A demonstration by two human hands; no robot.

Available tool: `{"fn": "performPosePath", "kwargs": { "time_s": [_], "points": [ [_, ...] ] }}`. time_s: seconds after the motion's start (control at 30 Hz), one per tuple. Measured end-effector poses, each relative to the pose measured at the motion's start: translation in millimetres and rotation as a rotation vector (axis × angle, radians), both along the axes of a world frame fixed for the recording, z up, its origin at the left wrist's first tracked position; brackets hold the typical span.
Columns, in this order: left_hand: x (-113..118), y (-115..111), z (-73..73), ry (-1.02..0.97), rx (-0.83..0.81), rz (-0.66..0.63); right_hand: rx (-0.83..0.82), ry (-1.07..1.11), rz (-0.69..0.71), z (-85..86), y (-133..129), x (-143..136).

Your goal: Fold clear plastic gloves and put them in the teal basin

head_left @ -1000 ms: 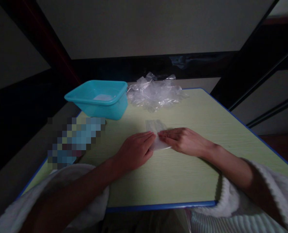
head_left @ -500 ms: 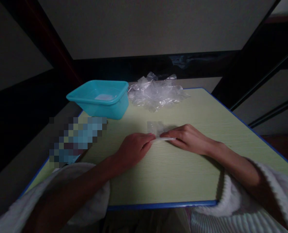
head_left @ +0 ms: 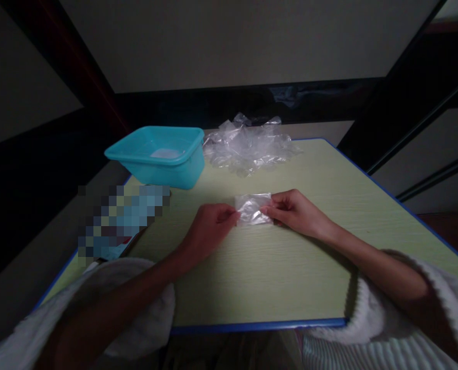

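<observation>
A small clear plastic bag, folded into a flat, shiny rectangle, is in the middle of the table between my hands. My left hand pinches its left edge with thumb and forefinger. On the opposite side, my right hand grips the right edge, its thumb lying on top and the other fingers partly hidden behind and under the plastic.
Behind the hands lies a heap of crumpled clear plastic bags. A turquoise plastic basin stands to its left, with something pale inside. A blurred-out item is on the left of the blue-edged, pale wooden table.
The plastic, a thin edge-on strip with a flap behind it before, now shows as a flat rectangle. My hands have moved apart to its two sides.
</observation>
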State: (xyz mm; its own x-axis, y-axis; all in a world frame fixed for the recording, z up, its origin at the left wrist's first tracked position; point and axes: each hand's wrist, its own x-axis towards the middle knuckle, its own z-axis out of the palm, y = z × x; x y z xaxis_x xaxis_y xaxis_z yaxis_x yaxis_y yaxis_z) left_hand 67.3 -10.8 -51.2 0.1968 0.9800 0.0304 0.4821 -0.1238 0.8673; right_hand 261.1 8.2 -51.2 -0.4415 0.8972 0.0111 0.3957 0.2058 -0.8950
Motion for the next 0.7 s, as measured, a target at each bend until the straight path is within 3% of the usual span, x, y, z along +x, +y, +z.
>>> {"fn": "performPosePath", "kwargs": {
  "time_s": [0.3,0.7],
  "points": [
    [-2.4,2.0,3.4,-0.022,-0.061,0.081,-0.134,0.024,-0.136,-2.4,3.6,-6.1],
    [-8.7,1.6,2.9,0.08,-0.037,0.019,-0.121,0.064,-0.22,-8.1,3.9,-6.2]
  ]
}}
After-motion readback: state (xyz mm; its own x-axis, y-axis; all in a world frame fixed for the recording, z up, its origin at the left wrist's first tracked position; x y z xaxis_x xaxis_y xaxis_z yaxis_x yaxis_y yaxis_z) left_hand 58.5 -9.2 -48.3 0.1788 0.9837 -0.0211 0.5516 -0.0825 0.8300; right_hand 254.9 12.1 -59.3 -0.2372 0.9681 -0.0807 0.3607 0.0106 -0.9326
